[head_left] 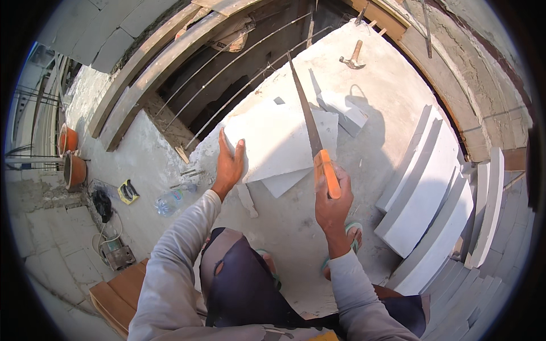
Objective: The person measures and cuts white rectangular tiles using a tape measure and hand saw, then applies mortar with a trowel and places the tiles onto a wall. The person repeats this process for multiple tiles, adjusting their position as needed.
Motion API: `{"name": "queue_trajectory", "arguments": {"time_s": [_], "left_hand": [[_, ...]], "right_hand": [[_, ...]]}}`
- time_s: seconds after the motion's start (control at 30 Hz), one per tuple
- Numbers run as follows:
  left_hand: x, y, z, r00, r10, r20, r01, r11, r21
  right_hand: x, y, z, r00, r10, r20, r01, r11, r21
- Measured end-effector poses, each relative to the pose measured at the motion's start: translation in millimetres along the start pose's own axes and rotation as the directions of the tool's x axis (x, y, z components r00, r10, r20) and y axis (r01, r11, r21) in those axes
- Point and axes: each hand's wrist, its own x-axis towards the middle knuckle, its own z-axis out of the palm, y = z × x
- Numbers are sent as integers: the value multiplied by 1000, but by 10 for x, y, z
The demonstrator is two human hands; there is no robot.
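A large white building block (264, 139) lies in front of me, with another white piece (286, 183) jutting out from under its near side. My left hand (228, 163) rests against the block's left end, thumb apart and fingers stretched out. In my right hand (334, 207) is a handsaw (307, 116), gripped by its orange handle. Its long dark blade points away from me across the block's right part; whether the teeth touch it I cannot tell. Beyond the blade sits a smaller white block (346, 112).
A hammer (355, 55) lies at the far end of the slab. To the left, steel bars (233, 67) cross a dark opening. White blocks (424, 190) stand stacked at right. A plastic bottle (169, 202), a power tool (118, 254) and orange buckets (74, 169) are on the left.
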Motion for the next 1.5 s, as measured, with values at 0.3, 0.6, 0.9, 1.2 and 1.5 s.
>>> {"name": "queue_trajectory", "arguments": {"time_s": [0.3,0.6,0.9,1.2,1.5], "left_hand": [[784,954,901,967,243,70,-248,851,463],[724,1131,980,980,182,76,-193,809,555],[743,1131,944,980,180,82,-195,801,566],[760,1195,958,984,163,72,-175,815,553],[763,1179,947,990,113,79,-138,819,558]], "right_hand": [[-137,-14,138,989,143,26,-141,988,-67],[-164,16,84,992,110,62,-106,992,-70],[38,-206,86,969,205,137,-198,978,-63],[11,-345,-45,971,175,162,-165,984,-71],[-225,-291,-279,981,81,173,-54,986,-156]]}}
